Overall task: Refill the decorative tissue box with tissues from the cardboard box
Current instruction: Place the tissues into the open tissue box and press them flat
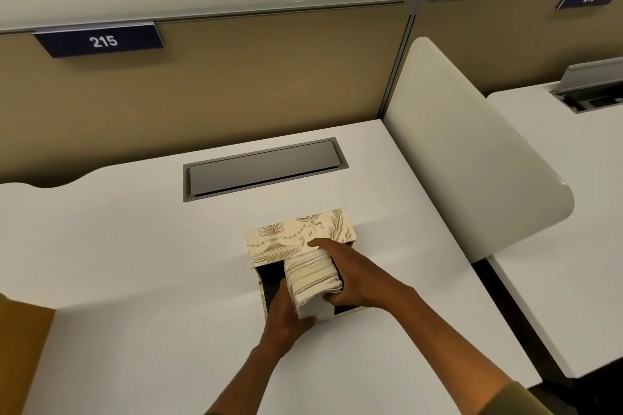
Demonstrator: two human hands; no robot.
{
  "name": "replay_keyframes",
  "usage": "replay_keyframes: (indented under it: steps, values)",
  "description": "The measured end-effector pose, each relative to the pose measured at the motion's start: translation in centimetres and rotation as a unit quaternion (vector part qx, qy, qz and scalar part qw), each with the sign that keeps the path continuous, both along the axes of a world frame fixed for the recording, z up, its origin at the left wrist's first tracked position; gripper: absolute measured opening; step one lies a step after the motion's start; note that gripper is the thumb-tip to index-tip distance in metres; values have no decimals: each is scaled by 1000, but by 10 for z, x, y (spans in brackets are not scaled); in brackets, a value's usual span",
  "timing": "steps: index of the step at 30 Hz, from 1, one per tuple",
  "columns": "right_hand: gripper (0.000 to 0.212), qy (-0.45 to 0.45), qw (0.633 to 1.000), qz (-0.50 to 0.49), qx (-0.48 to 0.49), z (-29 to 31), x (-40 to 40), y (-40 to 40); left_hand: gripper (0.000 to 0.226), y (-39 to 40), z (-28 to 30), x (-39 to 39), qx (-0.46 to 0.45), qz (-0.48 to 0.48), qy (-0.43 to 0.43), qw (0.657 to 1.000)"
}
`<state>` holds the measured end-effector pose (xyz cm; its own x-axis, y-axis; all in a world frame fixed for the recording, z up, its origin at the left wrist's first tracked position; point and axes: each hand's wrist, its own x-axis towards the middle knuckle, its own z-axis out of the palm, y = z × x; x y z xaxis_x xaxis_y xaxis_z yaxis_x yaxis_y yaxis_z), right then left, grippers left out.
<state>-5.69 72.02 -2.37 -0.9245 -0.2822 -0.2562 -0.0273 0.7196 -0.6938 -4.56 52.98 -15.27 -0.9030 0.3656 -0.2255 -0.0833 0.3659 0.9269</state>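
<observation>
The decorative tissue box (286,239), cream with a gold urn pattern, lies on the white desk (135,246) with its open side facing me. A thick stack of white tissues (312,283) stands on edge, partly inside the opening. My left hand (286,317) grips the stack's near end from the left and below. My right hand (347,276) clasps the stack from the right, its index finger resting on the box's patterned panel. The box's dark inside shows to the left of the stack.
The brown cardboard box (20,347) shows only as a corner at the left edge. A grey cable hatch (263,168) is set into the desk behind the tissue box. A cream side divider (472,152) stands on the right, and a tan partition with sign 215 (101,40) is behind.
</observation>
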Motion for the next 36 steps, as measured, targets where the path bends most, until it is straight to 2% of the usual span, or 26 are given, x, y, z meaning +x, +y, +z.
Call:
replay_keyframes:
  steps: [9,14,21,27,31,36]
  values:
    - [83,36,999,-1,-13,-6,-3,-4,82,-6,2,-12,23,11,5,1000]
    - [91,57,998,17,-17,-9,1,-6,96,-3,6,-13,30,15,-5,999]
    - [83,59,998,17,-1,-11,-4,-7,86,-3,10,-17,33,28,13,999]
    - [84,80,997,17,-5,-8,-2,-7,89,-7,18,-20,19,14,31,999]
    - [87,87,996,27,-4,-14,-1,-8,94,-10,11,-19,2,-9,10,1000]
    - [79,69,997,21,10,-14,-5,-5,87,-17,-3,-22,-59,-31,18,998]
